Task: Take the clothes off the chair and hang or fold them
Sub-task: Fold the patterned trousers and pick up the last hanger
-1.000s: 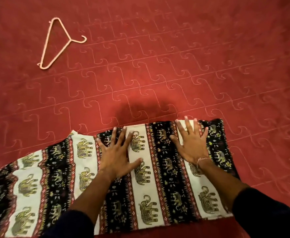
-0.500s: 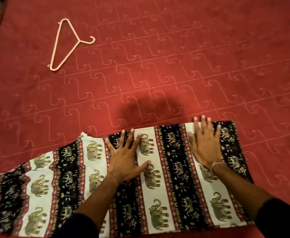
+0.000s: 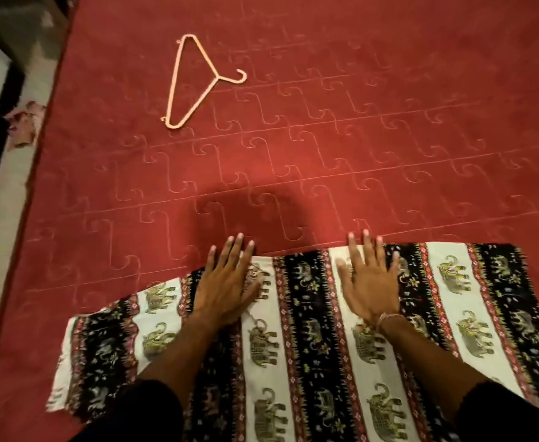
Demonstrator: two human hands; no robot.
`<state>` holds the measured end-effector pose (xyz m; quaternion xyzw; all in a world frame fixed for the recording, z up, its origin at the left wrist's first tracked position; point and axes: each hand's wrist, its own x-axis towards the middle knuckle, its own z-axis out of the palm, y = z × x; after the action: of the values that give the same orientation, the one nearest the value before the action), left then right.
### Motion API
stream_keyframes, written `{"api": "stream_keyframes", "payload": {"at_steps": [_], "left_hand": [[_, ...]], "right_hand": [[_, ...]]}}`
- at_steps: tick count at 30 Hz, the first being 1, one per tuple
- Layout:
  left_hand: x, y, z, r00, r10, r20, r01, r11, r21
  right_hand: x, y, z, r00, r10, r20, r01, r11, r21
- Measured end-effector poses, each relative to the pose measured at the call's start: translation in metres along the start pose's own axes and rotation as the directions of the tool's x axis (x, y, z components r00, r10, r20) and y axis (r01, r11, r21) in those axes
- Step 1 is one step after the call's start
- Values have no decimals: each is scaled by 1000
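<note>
Both hands have been slid leftward along the far edge of the elephant-print cloth [image 3: 309, 330] since a second ago, so that a wider stretch of the fabric is now left bare beyond the right hand. The left hand [image 3: 226, 282] is laid flat with fingers straight and slightly fanned, its fingertips [image 3: 229, 242] carried just past the cloth's far edge onto the red quilted bedspread [image 3: 357, 138]. The right hand [image 3: 370, 288] is pressed palm-down on a white stripe, fingers straight and close together, reaching the same edge. Nothing is pinched or gripped by either hand.

Smoothing is judged to be under way: the garment is being flattened ahead of a fold, and no crease has been made yet. The cloth is spread across the near part of the bedspread, directly under both palms, with its left end running out to a ragged corner well left of the left hand.

A pale hanger [image 3: 194, 84] is seen lying unused on the bedspread, well apart from the cloth, beyond and left of the hands. The chair is not in view.
</note>
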<state>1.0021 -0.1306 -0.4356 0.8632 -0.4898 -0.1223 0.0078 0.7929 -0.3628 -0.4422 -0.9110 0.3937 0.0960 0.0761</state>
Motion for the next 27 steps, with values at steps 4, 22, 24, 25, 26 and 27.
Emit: {"api": "stream_keyframes", "payload": {"at_steps": [4, 22, 24, 25, 26, 27], "left_hand": [[-3, -40, -8, 1000, 1, -8, -1, 1000, -7], [-196, -139, -21, 455, -880, 137, 890, 454, -39], [-201, -139, -22, 459, -878, 135, 886, 443, -136], [-200, -142, -21, 465, -877, 119, 876, 437, -202], [-198, -143, -22, 458, -884, 94, 865, 419, -275], [-196, -145, -24, 440, -896, 67, 852, 393, -346]], "right_hand": [[4, -46, -5, 999, -13, -47, 15, 1000, 28], [-93, -202, 11, 922, -354, 160, 370, 925, -84], [-93, -202, 10, 925, -344, 160, 361, 928, -92], [-93, -203, 11, 927, -337, 164, 355, 930, -92], [-93, -201, 11, 927, -336, 167, 354, 931, -94], [-94, -201, 11, 926, -335, 173, 354, 931, -93]]}}
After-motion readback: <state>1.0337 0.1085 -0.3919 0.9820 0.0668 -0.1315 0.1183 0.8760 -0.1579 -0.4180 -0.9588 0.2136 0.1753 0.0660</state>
